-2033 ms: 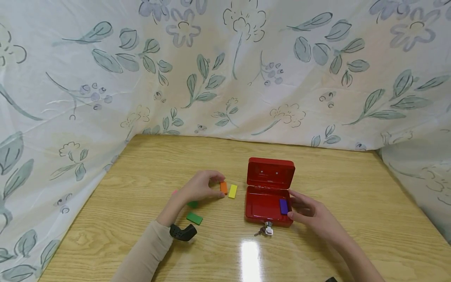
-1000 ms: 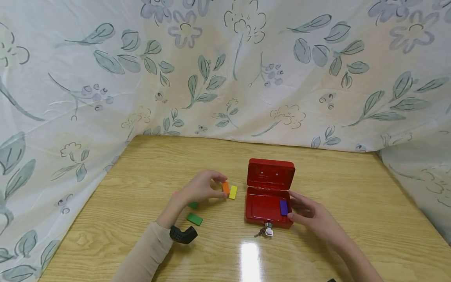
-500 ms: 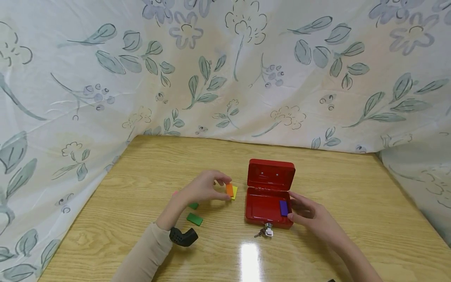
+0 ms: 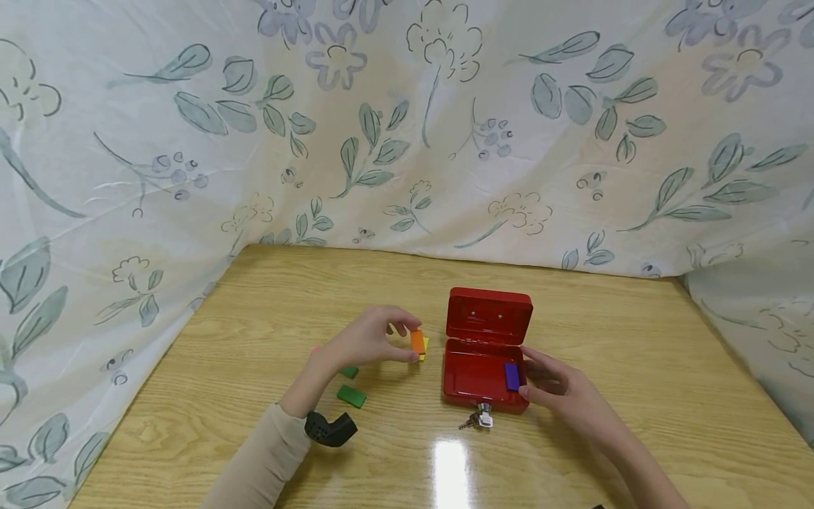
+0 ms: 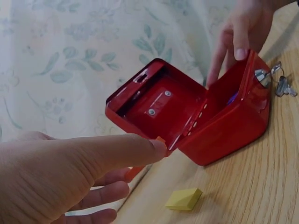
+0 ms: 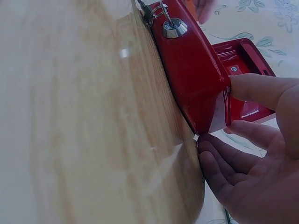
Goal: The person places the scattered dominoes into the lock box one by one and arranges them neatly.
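Observation:
My left hand pinches an orange block between thumb and fingers. In the head view the orange block overlaps a yellow block; the left wrist view shows the yellow block lying on the table below my hand. To the right stands a red metal cash box with its lid raised. Inside, by its right wall, lies a purple-blue block. My right hand holds the box at its right side, the thumb near the front corner and the other fingers toward the back.
Keys hang from the lock at the box's front. A green block lies near my left wrist, with another green block and a pink piece partly hidden by the arm. Floral cloth hangs behind the wooden table.
My left hand has moved slightly right with the orange block, which now covers much of the yellow block in the head view. The right hand and the cash box have stayed put.

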### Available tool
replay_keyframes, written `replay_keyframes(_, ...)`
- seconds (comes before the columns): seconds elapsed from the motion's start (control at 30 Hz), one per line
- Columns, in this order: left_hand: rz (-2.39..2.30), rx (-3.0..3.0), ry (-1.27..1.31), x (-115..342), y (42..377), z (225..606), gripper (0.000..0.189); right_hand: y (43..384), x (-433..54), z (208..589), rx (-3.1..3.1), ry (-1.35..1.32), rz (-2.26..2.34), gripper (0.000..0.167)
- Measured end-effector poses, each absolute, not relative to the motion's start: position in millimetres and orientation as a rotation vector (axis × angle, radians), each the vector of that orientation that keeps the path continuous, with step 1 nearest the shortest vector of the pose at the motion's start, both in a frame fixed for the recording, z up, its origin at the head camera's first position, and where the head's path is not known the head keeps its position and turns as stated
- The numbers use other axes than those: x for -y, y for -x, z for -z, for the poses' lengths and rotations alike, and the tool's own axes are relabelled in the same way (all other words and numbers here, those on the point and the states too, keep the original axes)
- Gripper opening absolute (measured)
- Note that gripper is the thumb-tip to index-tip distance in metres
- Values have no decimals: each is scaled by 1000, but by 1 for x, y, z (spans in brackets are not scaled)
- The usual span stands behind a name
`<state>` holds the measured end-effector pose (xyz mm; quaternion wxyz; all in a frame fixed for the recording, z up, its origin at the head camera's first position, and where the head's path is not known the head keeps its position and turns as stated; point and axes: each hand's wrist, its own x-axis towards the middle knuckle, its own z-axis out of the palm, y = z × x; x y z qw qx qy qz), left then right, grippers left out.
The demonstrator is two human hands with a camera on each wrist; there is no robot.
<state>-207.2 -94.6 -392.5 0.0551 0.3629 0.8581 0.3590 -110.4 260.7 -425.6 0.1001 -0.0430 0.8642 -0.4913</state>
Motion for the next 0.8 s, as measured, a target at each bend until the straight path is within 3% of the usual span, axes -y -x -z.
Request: replay_keyframes(0.8, -1094, -2623, -1266, 87, 202, 388, 46, 109, -261, 424, -2530, 152, 1490, 71)
